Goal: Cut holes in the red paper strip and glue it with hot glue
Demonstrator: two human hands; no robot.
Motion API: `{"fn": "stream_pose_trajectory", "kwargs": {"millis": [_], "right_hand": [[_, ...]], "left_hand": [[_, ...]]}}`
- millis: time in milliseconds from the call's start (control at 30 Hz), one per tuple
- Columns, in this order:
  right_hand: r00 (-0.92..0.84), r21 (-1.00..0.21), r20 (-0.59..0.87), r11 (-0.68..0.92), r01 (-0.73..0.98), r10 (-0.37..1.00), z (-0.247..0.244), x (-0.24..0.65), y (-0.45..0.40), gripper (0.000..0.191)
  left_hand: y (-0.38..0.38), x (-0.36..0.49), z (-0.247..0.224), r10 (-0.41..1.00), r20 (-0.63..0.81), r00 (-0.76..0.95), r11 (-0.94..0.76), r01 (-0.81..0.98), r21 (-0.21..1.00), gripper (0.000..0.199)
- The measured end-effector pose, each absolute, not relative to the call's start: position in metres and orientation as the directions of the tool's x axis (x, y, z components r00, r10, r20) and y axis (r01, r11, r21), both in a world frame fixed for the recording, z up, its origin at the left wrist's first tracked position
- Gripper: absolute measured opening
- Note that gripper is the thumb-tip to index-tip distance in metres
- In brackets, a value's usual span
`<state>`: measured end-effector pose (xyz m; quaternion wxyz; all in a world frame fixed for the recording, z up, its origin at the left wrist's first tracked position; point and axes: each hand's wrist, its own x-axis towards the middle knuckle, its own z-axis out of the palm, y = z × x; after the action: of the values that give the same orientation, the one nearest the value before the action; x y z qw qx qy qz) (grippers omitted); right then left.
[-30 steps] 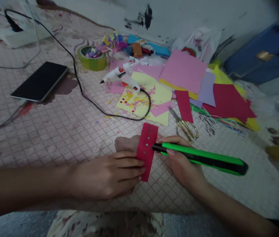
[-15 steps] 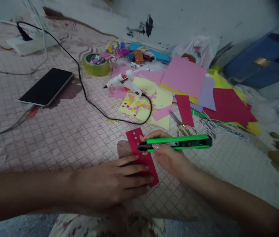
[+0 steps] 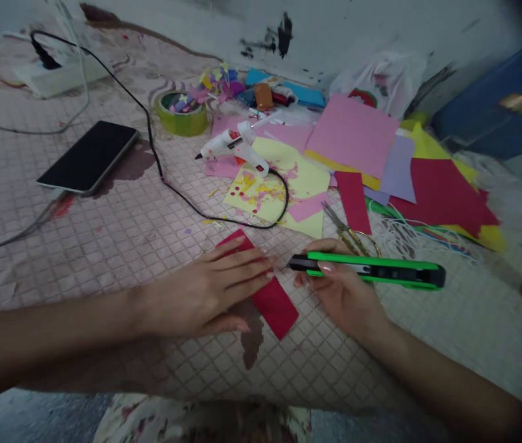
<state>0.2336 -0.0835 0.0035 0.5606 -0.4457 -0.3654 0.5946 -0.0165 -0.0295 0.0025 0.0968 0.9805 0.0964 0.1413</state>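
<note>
A red strip of paper or foam sheet [image 3: 276, 307] lies slantwise on the patterned cloth. Across its upper part rests my left hand [image 3: 210, 286], flat with the fingers stretched out, hiding whatever holes are there. My right hand [image 3: 346, 289] grips a green and black utility knife [image 3: 381, 271] near its front end. The knife's tip points left, just right of my left fingertips and apart from the strip. Gold-handled scissors [image 3: 351, 237] lie right behind my right hand.
Behind the hands lie a white glue gun [image 3: 236, 147] with a black cord, a yellow sheet [image 3: 307, 175] with scraps, and stacked coloured sheets [image 3: 357, 132]. Yellow tape [image 3: 181, 117], a phone [image 3: 89, 157], white string [image 3: 409, 231] and a power strip [image 3: 60, 74] stand around.
My left hand has moved up along the strip, whose upper end has swung left. My right hand has drawn the utility knife rightward, away from the strip.
</note>
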Motion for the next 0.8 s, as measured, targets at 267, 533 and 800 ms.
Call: {"fn": "stream_pose_trajectory", "kwargs": {"millis": [267,533,800], "right_hand": [[-0.038,-0.987,-0.104,-0.108,-0.116,0.994,-0.004,0.242,-0.098,0.012],[-0.11,-0.904,0.115,0.15,0.401,0.987,0.018,0.241,-0.098,0.014],[-0.147,-0.801,0.27,0.307,0.514,0.952,0.024,0.232,-0.098,0.02]], "left_hand": [[-0.024,-0.022,-0.001,0.279,0.181,0.943,-0.959,0.262,0.113,0.066],[-0.046,-0.02,0.008,0.233,0.374,0.898,-0.972,0.213,0.095,0.045],[-0.06,-0.012,0.002,0.046,0.373,0.927,-0.982,-0.027,0.188,0.032]]}}
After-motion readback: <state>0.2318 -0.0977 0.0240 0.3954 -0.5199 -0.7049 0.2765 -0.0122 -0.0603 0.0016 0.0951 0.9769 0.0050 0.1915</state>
